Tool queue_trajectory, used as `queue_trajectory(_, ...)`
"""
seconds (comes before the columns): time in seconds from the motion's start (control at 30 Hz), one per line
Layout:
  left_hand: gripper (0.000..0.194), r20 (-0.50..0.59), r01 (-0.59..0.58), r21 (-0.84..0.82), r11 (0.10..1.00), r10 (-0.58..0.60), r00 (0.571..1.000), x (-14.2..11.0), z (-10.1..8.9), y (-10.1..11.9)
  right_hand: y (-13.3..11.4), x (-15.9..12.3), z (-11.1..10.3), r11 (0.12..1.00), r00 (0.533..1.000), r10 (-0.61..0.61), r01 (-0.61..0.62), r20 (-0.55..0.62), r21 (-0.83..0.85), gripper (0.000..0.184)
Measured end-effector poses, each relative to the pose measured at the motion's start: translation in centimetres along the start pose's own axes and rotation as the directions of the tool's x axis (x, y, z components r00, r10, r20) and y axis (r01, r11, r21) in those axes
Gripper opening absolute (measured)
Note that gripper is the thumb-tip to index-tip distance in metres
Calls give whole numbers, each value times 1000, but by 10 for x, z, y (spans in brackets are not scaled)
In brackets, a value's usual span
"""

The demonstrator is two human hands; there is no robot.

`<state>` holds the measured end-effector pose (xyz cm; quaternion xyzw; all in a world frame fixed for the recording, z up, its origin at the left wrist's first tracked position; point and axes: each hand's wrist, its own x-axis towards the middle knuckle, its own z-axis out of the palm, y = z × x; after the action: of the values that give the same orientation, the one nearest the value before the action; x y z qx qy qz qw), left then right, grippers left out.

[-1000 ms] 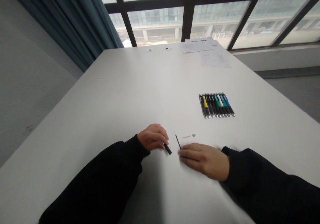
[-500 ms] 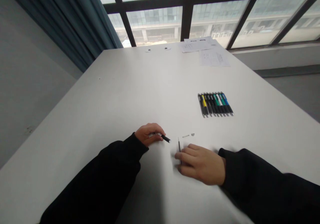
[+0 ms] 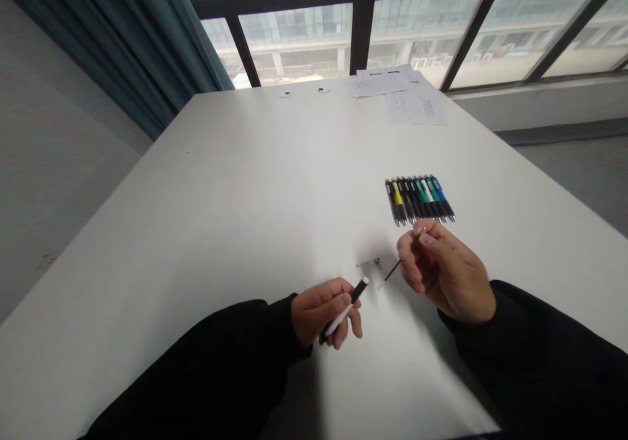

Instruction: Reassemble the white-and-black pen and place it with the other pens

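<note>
My left hand (image 3: 326,310) is closed round a white pen barrel (image 3: 338,321) with a black grip, whose open-looking end tilts up to the right. Between the fingertips of my right hand (image 3: 444,267) is a thin dark pen refill (image 3: 392,270), slanting down to the left with its tip just above the table. On the table, between the hands and a little beyond them, lie a small spring (image 3: 363,264) and a small pen tip piece (image 3: 377,261).
A row of several pens (image 3: 419,199) in black, yellow, green, white and blue lies beyond my right hand. Printed papers (image 3: 417,107) rest at the far edge of the white table (image 3: 255,185), near the window. A blue curtain (image 3: 147,48) hangs at the left.
My right hand has picked the refill up off the table and moved it right and away from me. My left hand has come nearer and right, turning the barrel's black end upward.
</note>
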<state>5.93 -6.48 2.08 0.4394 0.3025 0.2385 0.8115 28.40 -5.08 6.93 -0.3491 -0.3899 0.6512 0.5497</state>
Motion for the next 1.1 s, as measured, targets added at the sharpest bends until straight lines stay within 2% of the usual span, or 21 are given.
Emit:
queue_trajectory(0.1,37,23,33,-9,999,-33,999,-1,-1,-6,1,9,-3,993,993,94,-89,-65,76,16)
queue_trajectory(0.2,38,56,39,-9,999,-38,998,-1,-5,-4,5,11,-5,982,985,159,-151,-72,111,20)
queue_trajectory(0.3,38,95,49,21,999,-51,994,0,-6,1,6,10,-5,976,981,184,-174,-66,132,23)
queue_trajectory(0.47,39,102,61,41,997,-64,993,1,-4,3,7,10,-7,974,981,193,-190,-14,122,22)
queue_trajectory(0.6,38,81,52,39,998,-55,995,2,-4,0,15,6,-9,984,980,171,-176,100,39,19)
queue_trajectory(0.8,39,87,53,38,998,-56,995,3,-5,0,25,-1,-9,979,949,123,-68,290,-194,15)
queue_trajectory(1.0,39,112,51,46,998,-56,992,3,-5,0,24,-3,-11,942,926,203,-95,319,-322,17)
queue_trajectory(1.1,38,102,38,44,998,-42,994,3,-5,-1,24,-4,-14,934,928,194,-76,318,-348,18)
